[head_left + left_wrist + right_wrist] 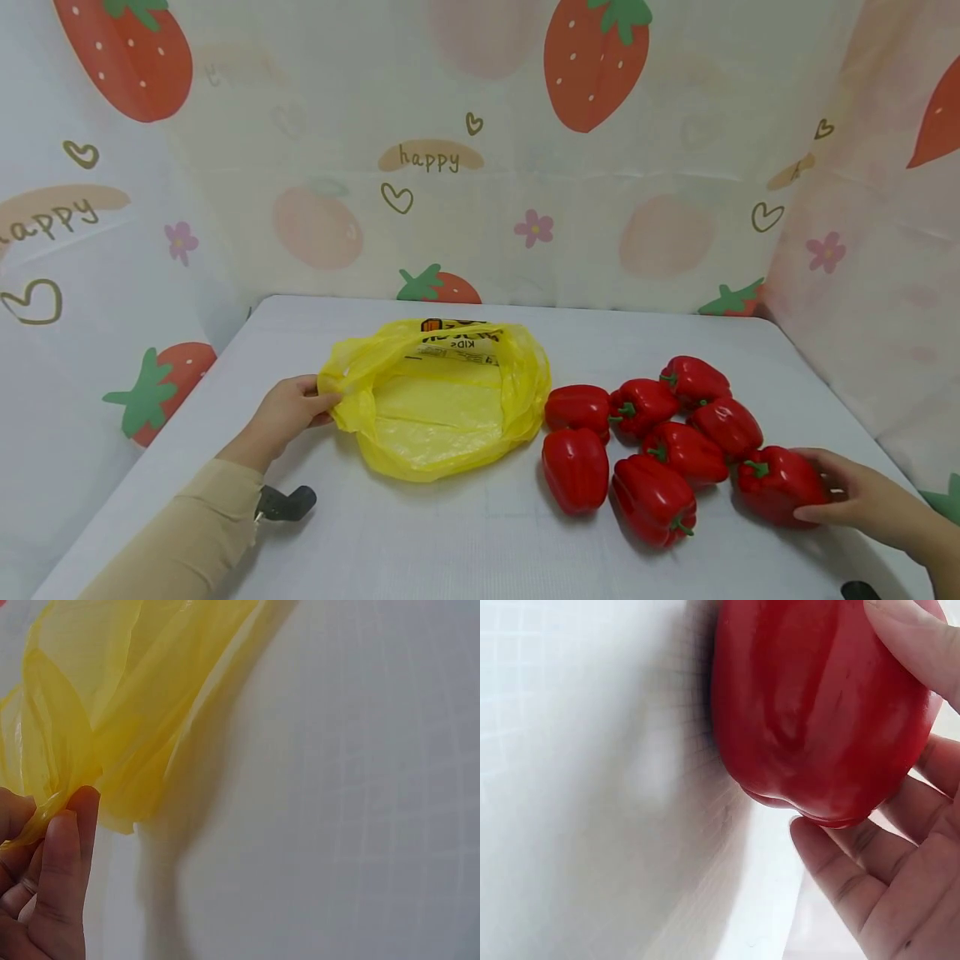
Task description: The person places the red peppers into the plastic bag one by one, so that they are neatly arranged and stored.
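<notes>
A yellow plastic bag (438,417) lies on the table with its mouth spread wide and printing on its far inner side. My left hand (291,411) pinches the bag's left rim; in the left wrist view the thin plastic (127,720) is bunched between thumb and fingers (61,866). At the far right of a group of red bell peppers, my right hand (862,498) grips one bell pepper (776,486). The right wrist view shows the thumb over one side of this glossy pepper (810,705) and the fingers (844,881) around another, its stem out of sight.
Several other red bell peppers (682,454) sit close together between the bag and my right hand. A white cloth covers the table (450,542). Patterned curtains (480,167) with strawberries hang behind and at both sides. Black wrist mounts (287,503) show near the hands.
</notes>
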The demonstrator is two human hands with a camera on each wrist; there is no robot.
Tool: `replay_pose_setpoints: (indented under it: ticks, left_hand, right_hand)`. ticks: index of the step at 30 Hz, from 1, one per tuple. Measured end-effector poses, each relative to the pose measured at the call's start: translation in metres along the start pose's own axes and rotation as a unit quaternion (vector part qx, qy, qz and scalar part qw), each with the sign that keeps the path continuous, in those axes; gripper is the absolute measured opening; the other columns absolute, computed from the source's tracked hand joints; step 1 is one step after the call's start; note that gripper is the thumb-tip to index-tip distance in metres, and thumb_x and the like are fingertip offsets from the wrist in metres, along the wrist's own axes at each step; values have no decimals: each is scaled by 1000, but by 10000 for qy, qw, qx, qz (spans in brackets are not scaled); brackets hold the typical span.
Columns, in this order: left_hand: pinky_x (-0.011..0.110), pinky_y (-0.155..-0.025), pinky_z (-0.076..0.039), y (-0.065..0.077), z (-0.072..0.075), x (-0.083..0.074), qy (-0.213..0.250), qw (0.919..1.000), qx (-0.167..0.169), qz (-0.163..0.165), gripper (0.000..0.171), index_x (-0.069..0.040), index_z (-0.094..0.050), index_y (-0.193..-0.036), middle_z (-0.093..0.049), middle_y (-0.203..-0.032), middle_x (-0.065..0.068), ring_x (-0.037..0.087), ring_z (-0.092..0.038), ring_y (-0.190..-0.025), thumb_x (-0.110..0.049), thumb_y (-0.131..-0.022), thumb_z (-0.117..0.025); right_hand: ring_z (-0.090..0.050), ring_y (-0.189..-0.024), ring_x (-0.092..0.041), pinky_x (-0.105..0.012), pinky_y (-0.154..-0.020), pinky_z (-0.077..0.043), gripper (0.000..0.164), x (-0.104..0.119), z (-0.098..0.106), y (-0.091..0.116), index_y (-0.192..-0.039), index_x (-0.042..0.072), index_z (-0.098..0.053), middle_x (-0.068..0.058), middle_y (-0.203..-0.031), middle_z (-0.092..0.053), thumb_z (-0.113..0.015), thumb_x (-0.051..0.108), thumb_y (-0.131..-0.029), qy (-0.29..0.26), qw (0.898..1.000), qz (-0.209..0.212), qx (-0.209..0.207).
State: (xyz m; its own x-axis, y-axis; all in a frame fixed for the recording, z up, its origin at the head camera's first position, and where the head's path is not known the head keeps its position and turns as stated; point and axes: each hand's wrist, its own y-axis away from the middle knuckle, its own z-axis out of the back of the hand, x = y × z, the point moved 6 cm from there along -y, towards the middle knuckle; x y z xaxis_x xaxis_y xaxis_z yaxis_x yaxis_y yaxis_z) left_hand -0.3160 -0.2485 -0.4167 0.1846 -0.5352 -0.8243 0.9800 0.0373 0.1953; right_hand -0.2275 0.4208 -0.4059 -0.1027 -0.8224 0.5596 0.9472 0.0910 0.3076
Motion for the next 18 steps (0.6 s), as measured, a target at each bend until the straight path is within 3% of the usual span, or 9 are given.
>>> replay_pose_setpoints:
  ticks: [8, 18]
  left_hand:
    - [24, -74, -52, -2, -1, 2, -5, 10000, 7, -14, 42, 0, -54, -120, -58, -105, 12, 17, -57, -82, -29, -89, -59]
    - [24, -74, -53, -1, -1, 4, 56, 10000, 3, 24, 42, 0, -54, -120, -58, -106, 13, 17, -57, -82, -28, -89, -59]
  right_hand:
    - [-47, -102, -41, -43, -72, -54, 95, -2, 1, 0, -133, -11, -27, -34, -125, -40, -77, 38, -68, -75, 9999, -71, -92]
    - [-52, -99, -33, -42, -72, -54, 95, 5, 10, 6, -132, -11, -27, -33, -123, -42, -77, 38, -69, -22, 10000, 16, -35]
